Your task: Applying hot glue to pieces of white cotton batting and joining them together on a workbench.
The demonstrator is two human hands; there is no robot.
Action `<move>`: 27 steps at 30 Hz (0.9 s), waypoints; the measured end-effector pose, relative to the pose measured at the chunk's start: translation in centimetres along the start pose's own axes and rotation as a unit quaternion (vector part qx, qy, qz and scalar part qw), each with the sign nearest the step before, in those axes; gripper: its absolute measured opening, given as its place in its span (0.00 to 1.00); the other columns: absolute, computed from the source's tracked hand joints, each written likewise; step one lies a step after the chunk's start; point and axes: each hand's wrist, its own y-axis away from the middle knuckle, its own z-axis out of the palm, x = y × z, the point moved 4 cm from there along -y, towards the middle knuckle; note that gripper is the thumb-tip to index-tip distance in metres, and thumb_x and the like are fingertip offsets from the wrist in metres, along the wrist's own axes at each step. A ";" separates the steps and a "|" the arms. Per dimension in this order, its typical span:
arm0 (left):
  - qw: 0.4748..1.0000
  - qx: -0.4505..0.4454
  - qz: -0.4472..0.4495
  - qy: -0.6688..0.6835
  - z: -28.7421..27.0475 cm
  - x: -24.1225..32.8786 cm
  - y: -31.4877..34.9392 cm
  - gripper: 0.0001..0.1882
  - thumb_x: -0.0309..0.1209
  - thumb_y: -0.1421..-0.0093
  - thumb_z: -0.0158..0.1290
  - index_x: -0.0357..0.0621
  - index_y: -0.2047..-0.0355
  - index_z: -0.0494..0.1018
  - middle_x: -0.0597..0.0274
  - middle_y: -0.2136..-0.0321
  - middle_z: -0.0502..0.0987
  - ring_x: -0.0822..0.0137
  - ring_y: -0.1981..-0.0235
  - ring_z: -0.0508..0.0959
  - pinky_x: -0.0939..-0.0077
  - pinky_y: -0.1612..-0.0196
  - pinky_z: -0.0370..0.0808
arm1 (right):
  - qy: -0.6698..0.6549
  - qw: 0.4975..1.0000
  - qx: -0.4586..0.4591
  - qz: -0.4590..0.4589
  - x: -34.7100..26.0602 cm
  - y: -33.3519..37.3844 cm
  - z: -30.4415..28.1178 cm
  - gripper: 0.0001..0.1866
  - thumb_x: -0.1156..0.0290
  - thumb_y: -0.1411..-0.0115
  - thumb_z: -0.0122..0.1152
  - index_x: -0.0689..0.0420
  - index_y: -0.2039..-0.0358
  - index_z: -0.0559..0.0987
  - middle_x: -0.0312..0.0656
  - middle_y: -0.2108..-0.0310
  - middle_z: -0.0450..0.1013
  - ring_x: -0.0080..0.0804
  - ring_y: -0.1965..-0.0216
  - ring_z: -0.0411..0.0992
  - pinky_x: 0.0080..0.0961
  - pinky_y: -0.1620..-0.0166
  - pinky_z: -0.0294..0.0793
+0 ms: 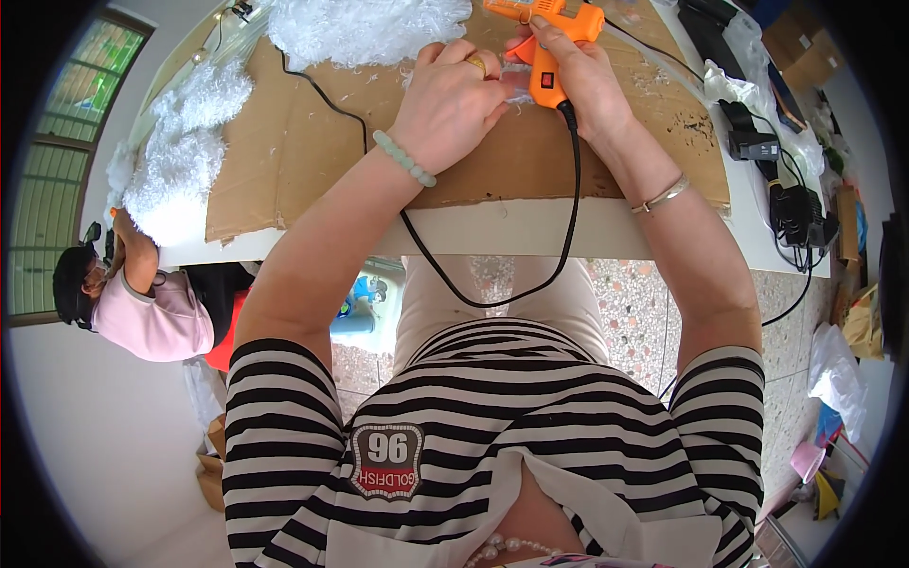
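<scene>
My right hand (597, 85) is wrapped round an orange hot glue gun (546, 76) with a red switch on its handle. The gun's front end reaches the top edge of the view. Close beside it, on the left, my left hand (447, 106) has its fingers curled in over the cardboard. A small, clear, pinkish piece (516, 83) shows between its fingertips and the glue gun; whether the fingers grip it is hidden. The gun's black cord (574, 180) hangs in a loop over the table's near edge.
A brown cardboard sheet (284, 170) covers much of the white table (492, 227). White stringy fluff lies in heaps (365, 33) at the back and left (180, 161). Black adapters (800, 213) and cables crowd the right edge. A person in pink (156, 317) works at the left.
</scene>
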 end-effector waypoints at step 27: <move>1.000 -0.010 0.023 -0.004 -0.3 1.3 1.0 0.07 0.23 0.56 0.50 0.43 0.76 0.77 0.67 0.74 0.76 0.63 0.62 0.70 0.64 0.56 0.64 | -0.011 0.998 -0.050 -0.033 -2.4 1.1 -0.7 0.16 0.62 0.38 0.50 0.61 0.57 0.72 0.40 0.65 0.74 0.27 0.62 0.73 0.27 0.61 0.78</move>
